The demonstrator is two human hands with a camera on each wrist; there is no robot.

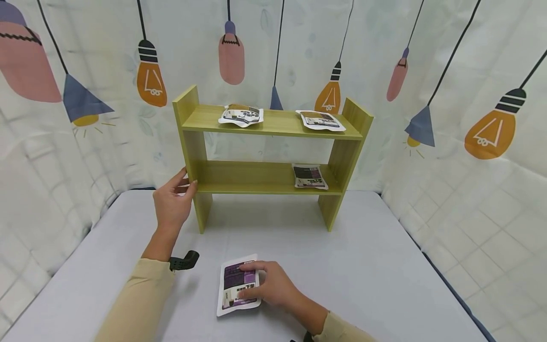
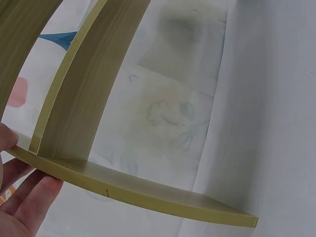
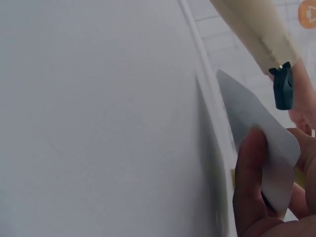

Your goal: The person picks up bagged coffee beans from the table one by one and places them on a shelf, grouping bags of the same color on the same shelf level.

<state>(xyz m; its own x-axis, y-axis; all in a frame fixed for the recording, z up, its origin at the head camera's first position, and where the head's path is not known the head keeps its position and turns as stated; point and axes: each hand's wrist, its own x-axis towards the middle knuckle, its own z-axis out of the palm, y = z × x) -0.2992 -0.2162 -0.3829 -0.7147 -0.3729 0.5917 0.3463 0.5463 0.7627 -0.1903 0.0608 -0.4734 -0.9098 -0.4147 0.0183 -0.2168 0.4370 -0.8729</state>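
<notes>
A small two-tier wooden shelf (image 1: 248, 176) in yellow-green stands on the table. My left hand (image 1: 173, 202) holds the edge of its left side panel (image 2: 148, 193), with the thumb on one side and fingers on the other. Low in the head view, my right hand (image 1: 275, 286) pinches a white pouch with a purple and black label (image 1: 232, 278) by its right side. In the right wrist view the pouch's plain back (image 3: 276, 148) shows between thumb and fingers, raised off the white surface.
On the top board lie two white pouches with printed labels, one at left (image 1: 241, 115) and one at right (image 1: 320, 120). A dark-labelled pouch (image 1: 309, 176) lies at the right of the lower board. A white cloth covers the table (image 1: 384, 275); lamp-patterned curtains hang around it.
</notes>
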